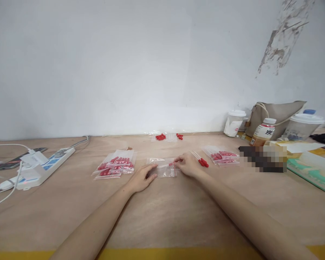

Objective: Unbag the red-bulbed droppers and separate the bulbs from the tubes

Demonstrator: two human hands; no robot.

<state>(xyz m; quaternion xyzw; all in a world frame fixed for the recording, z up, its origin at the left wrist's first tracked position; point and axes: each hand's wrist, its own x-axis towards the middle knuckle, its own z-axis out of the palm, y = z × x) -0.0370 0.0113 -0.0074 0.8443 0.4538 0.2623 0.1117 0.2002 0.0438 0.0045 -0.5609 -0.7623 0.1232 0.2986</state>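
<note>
A clear zip bag (164,171) lies flat on the table between my hands, its red-striped edge on the right. My left hand (141,177) rests at the bag's left end, thumb and fingers apart. At the striped edge my right hand (188,164) is closed in a pinch on a thin stick with a red end (170,164), which reaches into the bag; its fingertips are partly hidden. Just right of that hand lie a few loose red-ended sticks (203,162) with thin pale stems. Filled bags of red pieces are stacked at left (116,166) and right (223,156).
Near the wall lie small red pieces (160,137) on clear plastic. A white power strip (48,166) with cables and a phone (11,163) are at left. At right stand a lidded cup (234,124), a bottle (264,131), a grey bag (281,112) and a green-patterned box (311,171).
</note>
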